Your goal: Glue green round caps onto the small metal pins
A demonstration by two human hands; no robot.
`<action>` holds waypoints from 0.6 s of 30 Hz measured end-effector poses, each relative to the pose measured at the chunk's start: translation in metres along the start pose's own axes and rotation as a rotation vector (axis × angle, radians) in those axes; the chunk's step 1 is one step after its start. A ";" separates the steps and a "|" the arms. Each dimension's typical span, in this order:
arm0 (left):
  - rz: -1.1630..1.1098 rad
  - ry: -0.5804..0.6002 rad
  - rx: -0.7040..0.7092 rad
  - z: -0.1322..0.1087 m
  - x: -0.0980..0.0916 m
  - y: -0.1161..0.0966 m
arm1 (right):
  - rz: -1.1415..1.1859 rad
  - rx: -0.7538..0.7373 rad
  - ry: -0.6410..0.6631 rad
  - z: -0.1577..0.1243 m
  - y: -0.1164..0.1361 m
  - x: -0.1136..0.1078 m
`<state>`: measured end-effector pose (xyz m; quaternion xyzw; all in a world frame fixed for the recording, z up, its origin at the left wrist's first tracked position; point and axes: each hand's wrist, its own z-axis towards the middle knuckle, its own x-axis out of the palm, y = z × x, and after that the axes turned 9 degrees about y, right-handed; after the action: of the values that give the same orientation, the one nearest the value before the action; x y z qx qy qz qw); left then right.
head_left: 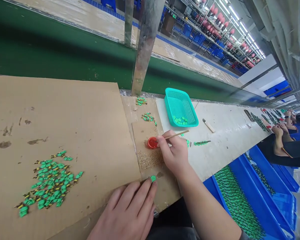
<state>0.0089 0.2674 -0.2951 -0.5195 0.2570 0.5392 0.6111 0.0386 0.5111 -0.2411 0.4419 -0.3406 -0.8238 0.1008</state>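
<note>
My right hand [173,153] is closed on a thin wooden brush stick [177,134], its tip dipped at a small red cap [152,142] on a cardboard scrap. At the bench's front edge my left hand [130,210] lies with its fingers together, pinching a small green piece [153,178] at the fingertips. A pile of green pieces with yellow and black marks [48,183] is spread on the big cardboard sheet [65,126] to the left of my left hand.
A teal basket [181,106] with a few green pieces stands behind the cap. Small green clusters [148,117] lie near a metal post [145,43]. Blue bins [252,200] of green parts sit at right. Another person's hands [277,131] work farther down the bench.
</note>
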 end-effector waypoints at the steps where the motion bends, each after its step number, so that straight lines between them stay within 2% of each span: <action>1: 0.000 0.002 0.001 0.000 -0.001 0.000 | 0.003 -0.005 -0.011 -0.001 0.001 -0.001; 8: 0.076 0.035 0.095 0.006 -0.009 0.005 | 0.022 0.015 -0.161 -0.026 0.002 -0.018; 12: 0.015 -0.021 0.064 0.009 -0.008 0.003 | -0.005 0.020 -0.096 -0.032 -0.003 -0.017; 14: -0.008 -0.011 0.026 0.008 -0.007 0.001 | -0.025 0.011 -0.068 -0.031 -0.006 -0.013; 18: 0.011 0.014 0.042 0.005 -0.005 0.000 | -0.060 -0.009 -0.052 -0.028 -0.011 -0.009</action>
<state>0.0061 0.2696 -0.2891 -0.5089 0.2756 0.5333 0.6169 0.0676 0.5105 -0.2525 0.4301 -0.3259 -0.8390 0.0690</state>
